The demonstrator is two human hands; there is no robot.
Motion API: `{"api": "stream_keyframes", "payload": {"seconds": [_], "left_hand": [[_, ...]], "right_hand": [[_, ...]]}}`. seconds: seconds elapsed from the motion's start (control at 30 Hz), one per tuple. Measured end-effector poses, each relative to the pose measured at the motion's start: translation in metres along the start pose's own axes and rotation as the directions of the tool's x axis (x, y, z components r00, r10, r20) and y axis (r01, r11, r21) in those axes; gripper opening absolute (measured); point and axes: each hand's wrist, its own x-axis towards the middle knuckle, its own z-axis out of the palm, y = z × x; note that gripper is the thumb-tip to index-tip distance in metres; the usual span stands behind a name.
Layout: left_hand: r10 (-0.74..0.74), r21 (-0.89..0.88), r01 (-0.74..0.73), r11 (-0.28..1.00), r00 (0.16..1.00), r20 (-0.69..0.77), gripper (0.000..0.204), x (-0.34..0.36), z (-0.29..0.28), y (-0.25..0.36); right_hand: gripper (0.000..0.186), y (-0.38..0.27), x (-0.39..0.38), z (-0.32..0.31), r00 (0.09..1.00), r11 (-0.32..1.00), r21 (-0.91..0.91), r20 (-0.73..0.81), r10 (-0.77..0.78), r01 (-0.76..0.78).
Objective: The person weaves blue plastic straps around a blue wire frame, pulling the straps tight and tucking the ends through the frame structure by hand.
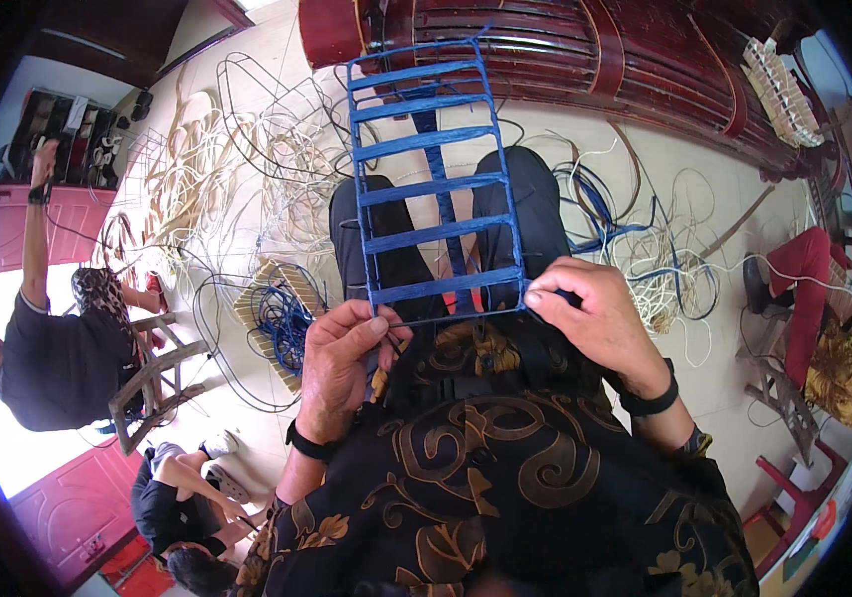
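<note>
Here, both hands (pixel 338 348) (pixel 595 310) pinched closed — holding blue-wrapped frame (pixel 406 192) by near corners.

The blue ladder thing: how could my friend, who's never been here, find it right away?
Find the dark red slatted furniture across the top, then look down to the dark-trousered knees. Over them, the blue frame stretches up from between the left hand and right hand. Unlike the loose, tangled pale strands on the floor, it is straight and ladder-shaped, with blue rungs.
</note>
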Motion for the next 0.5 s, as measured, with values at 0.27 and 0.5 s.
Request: {"api": "stream_keyframes", "payload": {"seconds": [0.27, 0.5], "left_hand": [[0.0, -0.129, 0.017, 0.991, 0.992, 0.128, 0.017, 0.003, -0.019, -0.007], [0.023, -0.071, -0.009, 0.997, 0.98, 0.197, 0.014, 0.005, -0.033, -0.01]], "right_hand": [[0.023, -0.061, 0.004, -0.003, 0.996, 0.977, 0.199, -0.053, -0.071, 0.08], [0.02, -0.075, 0.034, 0.039, 0.948, 0.973, 0.17, 0.251, -0.195, 0.155]]}}
